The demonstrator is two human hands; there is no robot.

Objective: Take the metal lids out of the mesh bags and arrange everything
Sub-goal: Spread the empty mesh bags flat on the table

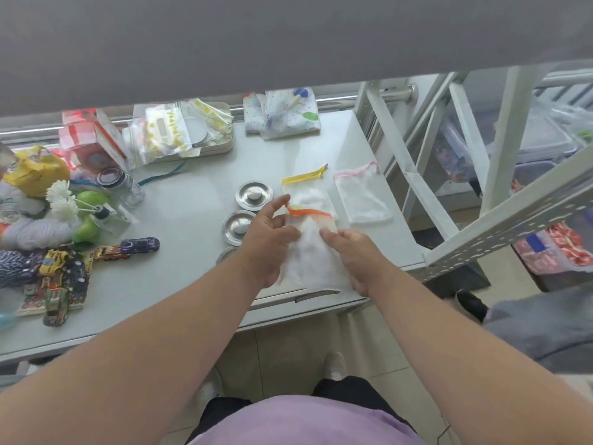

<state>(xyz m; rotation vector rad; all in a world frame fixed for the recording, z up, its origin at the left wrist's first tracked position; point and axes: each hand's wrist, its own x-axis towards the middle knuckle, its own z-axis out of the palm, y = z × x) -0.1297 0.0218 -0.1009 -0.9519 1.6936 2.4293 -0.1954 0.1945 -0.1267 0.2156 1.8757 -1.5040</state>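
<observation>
Nearest, purple shirt (305, 422) and two bare forearms reaching over the table (179, 200). Left hand (268, 242) and right hand (353, 255) loosely open, flattening the orange-trimmed mesh bag (308, 248). Seemingly near done: metal lids (253, 194) out, lined up left; yellow-trimmed bag (309, 195) and pink-trimmed bag (362, 197) flat, apparently empty.

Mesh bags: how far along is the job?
Done: two metal lids sit bare on the table, a third peeks from under the left hand. In hand: both hands, right, flatten the orange-trimmed bag. Left: tidying the yellow-trimmed and pink-trimmed bags.
</observation>
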